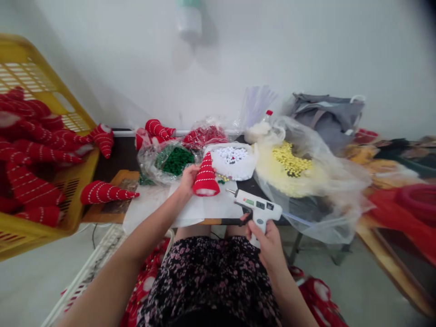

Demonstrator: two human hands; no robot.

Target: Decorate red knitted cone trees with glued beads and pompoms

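A yellow crate [78, 190] heaped with red hats stands left of the surface [117, 156]. Near the front edge, the left hand [187, 179] grips a red striped fabric cone [205, 177]. Behind it lie a bag of green pompoms [173, 161] and a bag of white pompoms [233, 161]. The right hand [269, 250] wraps around a white glue gun [259, 210].

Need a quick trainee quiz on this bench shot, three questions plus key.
1. True or false: the right hand holds a glue gun.
2. The left hand grips a red cone. What colour are its stripes? A blue, B white, C green.
3. Fill in the blank: more striped cones lie piled in a yellow ____.

Key: 1 true; 2 B; 3 crate
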